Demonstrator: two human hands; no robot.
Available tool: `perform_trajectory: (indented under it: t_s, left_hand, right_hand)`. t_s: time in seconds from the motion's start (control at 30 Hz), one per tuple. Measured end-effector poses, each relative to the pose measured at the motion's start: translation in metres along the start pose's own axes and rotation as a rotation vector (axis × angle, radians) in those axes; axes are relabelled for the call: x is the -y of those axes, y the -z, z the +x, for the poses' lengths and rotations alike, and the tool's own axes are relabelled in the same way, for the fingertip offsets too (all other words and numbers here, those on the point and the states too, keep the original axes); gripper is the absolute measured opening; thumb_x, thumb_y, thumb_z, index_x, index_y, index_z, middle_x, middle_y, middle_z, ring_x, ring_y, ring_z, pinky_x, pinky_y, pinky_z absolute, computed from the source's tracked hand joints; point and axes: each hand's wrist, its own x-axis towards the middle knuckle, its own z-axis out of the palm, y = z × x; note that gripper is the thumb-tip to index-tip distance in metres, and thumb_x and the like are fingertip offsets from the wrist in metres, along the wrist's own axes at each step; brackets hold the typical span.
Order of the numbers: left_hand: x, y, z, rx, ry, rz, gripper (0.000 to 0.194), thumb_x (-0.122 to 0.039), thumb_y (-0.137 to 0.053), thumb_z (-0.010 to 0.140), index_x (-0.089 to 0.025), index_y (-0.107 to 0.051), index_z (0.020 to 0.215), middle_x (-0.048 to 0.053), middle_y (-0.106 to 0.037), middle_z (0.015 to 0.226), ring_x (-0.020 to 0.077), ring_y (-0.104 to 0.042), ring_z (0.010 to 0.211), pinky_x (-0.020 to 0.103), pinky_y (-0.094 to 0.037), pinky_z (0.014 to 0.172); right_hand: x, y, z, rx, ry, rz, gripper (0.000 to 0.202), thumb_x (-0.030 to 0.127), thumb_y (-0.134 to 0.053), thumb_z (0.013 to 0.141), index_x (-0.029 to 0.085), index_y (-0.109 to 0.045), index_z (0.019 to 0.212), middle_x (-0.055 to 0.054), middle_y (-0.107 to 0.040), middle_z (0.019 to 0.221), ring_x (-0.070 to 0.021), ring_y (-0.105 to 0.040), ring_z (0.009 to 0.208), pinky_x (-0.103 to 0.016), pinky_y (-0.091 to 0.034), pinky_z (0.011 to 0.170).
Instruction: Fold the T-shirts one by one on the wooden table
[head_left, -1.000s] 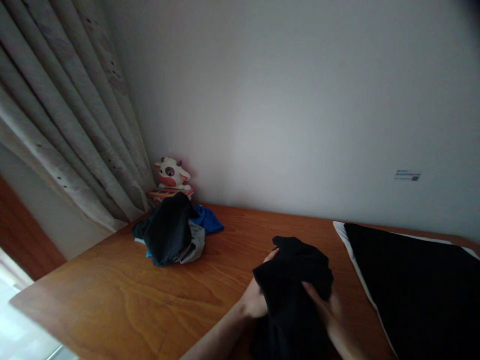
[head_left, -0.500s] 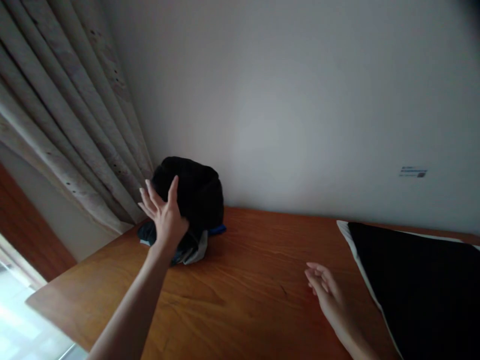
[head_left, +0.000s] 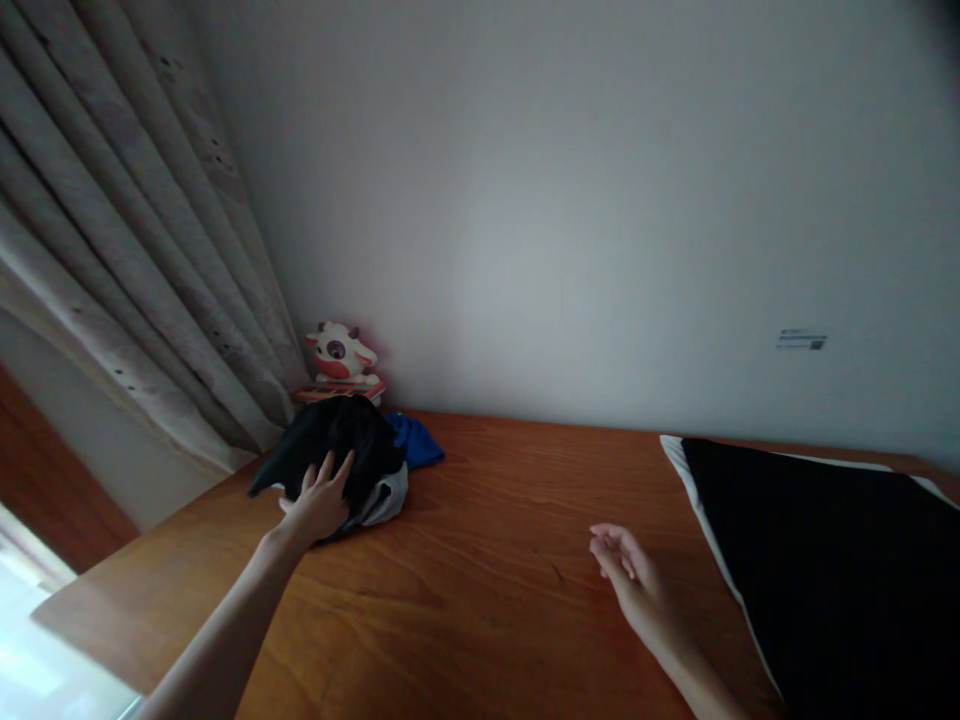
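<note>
My left hand (head_left: 321, 500) rests on a crumpled heap of black cloth (head_left: 337, 430), its fingers spread over the fabric. A grey piece (head_left: 386, 497) pokes out at the heap's right side, and a blue piece (head_left: 416, 440) lies behind it. Over the middle of the wooden table (head_left: 465, 560), my right hand (head_left: 621, 560) hovers with curled fingers, a small gap between thumb and fingertips and nothing held. Further right, a black cloth (head_left: 817, 560) lies spread flat with white edges showing beneath it.
Behind the heap, a cow figure (head_left: 341, 355) stands against the wall (head_left: 570, 250). A patterned curtain (head_left: 150, 250) hangs at the left, close to the table's corner. A small label (head_left: 801, 340) is on the wall at the right.
The black cloth has dropped from a tall bulge to a low heap, uncovering the cow figure and more blue cloth. My left hand has come down onto it; my right hand has hardly moved.
</note>
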Motion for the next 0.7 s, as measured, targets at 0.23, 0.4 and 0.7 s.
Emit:
perform_trajectory:
  t_s: [0.23,0.4,0.7]
  left_hand:
    - [-0.061,0.014,0.000,-0.253,-0.124,-0.028,0.066,-0.015,-0.044,0.084,-0.015,-0.038,0.151,0.023,-0.036,0.158,0.0391,-0.040,0.142,0.062,-0.035,0.111]
    - [-0.149,-0.018,-0.013,-0.299,-0.642,-0.377,0.043,-0.029,-0.044,0.091,-0.017,-0.057,0.130,0.016,-0.058,0.139,0.0300,-0.059,0.126,0.046,-0.048,0.107]
    - [-0.263,-0.058,-0.058,-0.210,-1.053,-0.660,0.034,-0.023,-0.045,0.094,-0.026,-0.058,0.125,0.009,-0.069,0.122,0.0217,-0.069,0.109,0.036,-0.056,0.099]
  right_hand:
    - [0.006,-0.004,0.006,-0.134,-0.162,0.360,0.047,0.063,-0.073,0.067,0.021,-0.066,0.088,0.000,-0.064,0.071,-0.0118,-0.048,0.051,-0.026,-0.039,0.049]
    - [0.011,0.010,0.019,-0.316,-0.316,0.808,0.030,0.046,-0.073,0.073,0.022,-0.061,0.087,0.005,-0.060,0.064,-0.0096,-0.048,0.048,-0.021,-0.040,0.047]
    - [-0.007,0.064,0.040,-0.523,-0.165,0.856,0.042,0.053,-0.030,0.098,0.025,-0.056,0.081,-0.005,-0.068,0.076,-0.0138,-0.056,0.053,-0.028,-0.051,0.053]
